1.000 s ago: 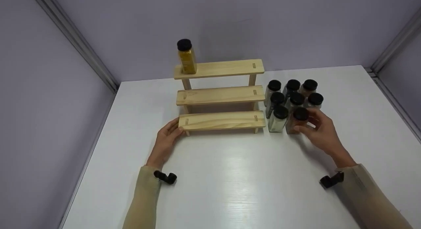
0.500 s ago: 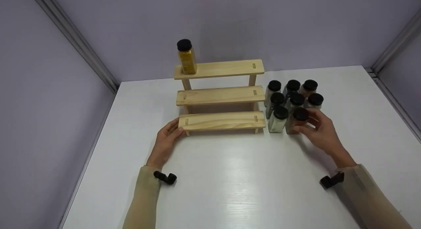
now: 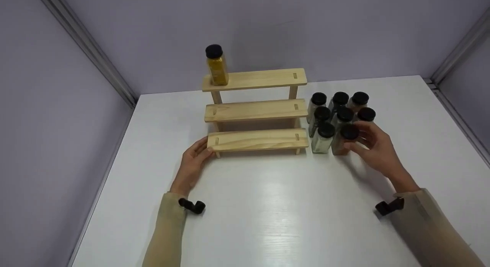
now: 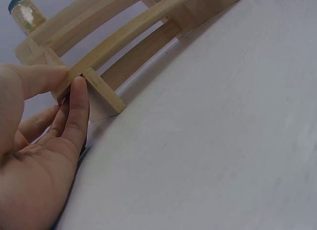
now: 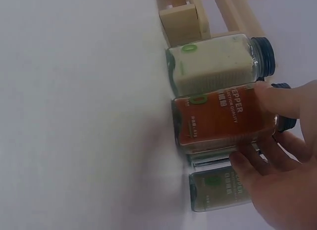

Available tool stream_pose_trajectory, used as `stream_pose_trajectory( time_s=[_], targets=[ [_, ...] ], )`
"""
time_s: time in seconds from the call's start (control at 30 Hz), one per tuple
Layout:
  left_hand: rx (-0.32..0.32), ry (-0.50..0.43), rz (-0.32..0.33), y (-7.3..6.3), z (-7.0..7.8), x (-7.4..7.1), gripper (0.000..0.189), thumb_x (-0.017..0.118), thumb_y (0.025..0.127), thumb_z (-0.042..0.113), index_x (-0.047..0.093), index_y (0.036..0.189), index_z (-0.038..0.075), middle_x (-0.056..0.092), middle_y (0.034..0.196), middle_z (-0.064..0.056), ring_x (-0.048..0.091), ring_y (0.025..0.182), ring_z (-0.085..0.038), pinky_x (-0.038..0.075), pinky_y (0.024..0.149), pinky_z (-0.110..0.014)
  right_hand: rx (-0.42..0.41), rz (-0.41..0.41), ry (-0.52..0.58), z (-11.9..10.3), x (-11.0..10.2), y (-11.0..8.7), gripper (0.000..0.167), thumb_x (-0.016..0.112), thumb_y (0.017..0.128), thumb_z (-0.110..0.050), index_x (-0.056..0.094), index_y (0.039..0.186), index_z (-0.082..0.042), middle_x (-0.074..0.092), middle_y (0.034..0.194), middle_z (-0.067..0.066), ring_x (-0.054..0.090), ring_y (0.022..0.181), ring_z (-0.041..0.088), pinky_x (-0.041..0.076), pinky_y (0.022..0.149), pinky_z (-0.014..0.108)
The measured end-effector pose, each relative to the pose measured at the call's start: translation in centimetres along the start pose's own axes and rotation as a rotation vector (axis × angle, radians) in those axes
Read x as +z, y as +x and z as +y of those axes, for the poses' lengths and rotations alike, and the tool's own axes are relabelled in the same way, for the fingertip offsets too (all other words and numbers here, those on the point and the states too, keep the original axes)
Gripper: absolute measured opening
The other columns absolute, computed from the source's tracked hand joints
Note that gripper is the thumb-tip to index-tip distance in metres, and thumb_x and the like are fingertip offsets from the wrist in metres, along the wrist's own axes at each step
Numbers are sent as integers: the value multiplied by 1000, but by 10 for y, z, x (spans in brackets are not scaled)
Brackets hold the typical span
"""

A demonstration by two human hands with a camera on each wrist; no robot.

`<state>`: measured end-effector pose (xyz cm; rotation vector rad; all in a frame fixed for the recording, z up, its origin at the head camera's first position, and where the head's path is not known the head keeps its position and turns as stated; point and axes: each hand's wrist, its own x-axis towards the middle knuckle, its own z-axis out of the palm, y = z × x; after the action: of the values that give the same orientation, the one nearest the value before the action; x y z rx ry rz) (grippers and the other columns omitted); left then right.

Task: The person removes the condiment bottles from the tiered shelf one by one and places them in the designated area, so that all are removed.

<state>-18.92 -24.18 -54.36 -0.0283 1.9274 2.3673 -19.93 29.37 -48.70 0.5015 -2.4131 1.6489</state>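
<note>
A three-tier wooden rack (image 3: 258, 140) stands on the white table. My left hand (image 3: 192, 165) pinches the left end of its lowest shelf, thumb above and a finger underneath in the left wrist view. At the rack's right, my right hand (image 3: 377, 154) grips a spice jar (image 5: 223, 118) of red powder, thumb on one side and fingers on the other. This jar has a black lid and stands upright in the front row. Beside it is a jar of pale powder (image 5: 215, 64). A jar of yellow powder (image 3: 218, 69) sits at the top shelf's left end.
Several more black-lidded jars (image 3: 340, 98) are clustered behind the front two, close to the rack's right side. A grey wall (image 3: 268, 33) rises behind the table (image 3: 245, 213). Side panels stand at left and right.
The right hand and wrist have shifted slightly to the right, its fingers still around the red jar. The left hand, rack and jars show no clear movement.
</note>
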Motion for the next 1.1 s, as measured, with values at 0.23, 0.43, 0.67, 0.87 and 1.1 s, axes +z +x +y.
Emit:
stream_pose_trajectory(
  time_s=[0.23,0.43,0.67,0.87,1.1],
  targets=[
    [-24,4,-1,1,0,1,59,64,109,10,41,162,3,49,159,-15,50,146,-27,52,118,-31,-57,23,-21,-21,-5,7,52,77,92,11,61,141,5,66,135,17,66,125,9,55,106,15],
    [-23,12,1,1,-1,0,58,64,109,12,42,162,4,50,159,-14,50,147,-27,52,118,-30,-94,47,-29,-43,0,17,49,77,92,11,63,139,5,67,135,19,66,126,15,55,108,20],
    [-10,-15,-10,2,-1,1,59,64,109,11,42,162,3,50,160,-15,49,147,-27,52,118,-31,-138,-3,-38,-66,21,41,49,78,93,7,63,140,3,66,138,20,64,131,14,53,112,22],
    [-7,-2,-2,3,-2,2,59,65,108,12,43,162,4,51,159,-15,51,147,-27,52,118,-30,-164,-43,24,-85,45,61,50,79,95,3,62,142,3,65,142,20,62,135,18,51,117,27],
    [-8,15,9,2,-2,0,57,65,108,11,44,161,4,52,158,-15,51,146,-27,53,117,-31,-199,-68,43,-108,79,84,51,80,96,-3,61,143,3,64,143,18,60,138,28,49,121,38]
  ],
)
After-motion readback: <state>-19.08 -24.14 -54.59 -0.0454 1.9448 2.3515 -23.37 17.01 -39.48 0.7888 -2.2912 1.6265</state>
